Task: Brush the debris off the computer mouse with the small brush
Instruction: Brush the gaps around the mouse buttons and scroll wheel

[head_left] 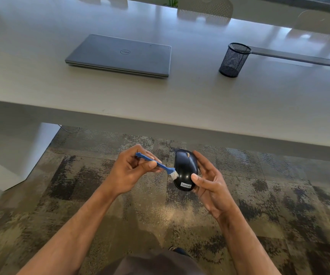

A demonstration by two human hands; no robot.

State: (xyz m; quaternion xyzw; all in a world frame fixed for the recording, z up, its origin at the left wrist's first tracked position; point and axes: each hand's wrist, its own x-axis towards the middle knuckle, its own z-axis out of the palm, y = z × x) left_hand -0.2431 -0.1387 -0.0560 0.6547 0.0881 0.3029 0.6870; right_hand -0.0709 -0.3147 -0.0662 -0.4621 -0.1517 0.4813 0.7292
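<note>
Floor: patterned carpet is seen under both hands, so the work is held clear of the desk, likely so that loosened debris drops away from the tabletop.
Table: a pale table fills the upper half; its far edge and the chairs behind it are cut off at the top.
Laptop: a closed grey laptop is laid flat on the table, well apart from the hands.
Slot: a long dark strip is set in the tabletop behind the cup; what it is cannot be made out.
Pen cup: a black mesh pen cup is stood upright to the right of the laptop; its contents cannot be seen.
Right hand: the right hand is wrapped round the mouse, thumb pressed on the near end by the label and fingers curled behind the far side, which keeps the top face turned up for brushing.
Left hand: the left hand is closed on the brush handle, pinched between thumb and fingers, giving fine control of the tip.
Mouse: the black computer mouse is held in the air below the table edge; its underside is hidden.
Brush: the small blue brush is angled down to the right, its white bristles touching the mouse's left flank.
Debris: none can be made out on the glossy shell.
</note>
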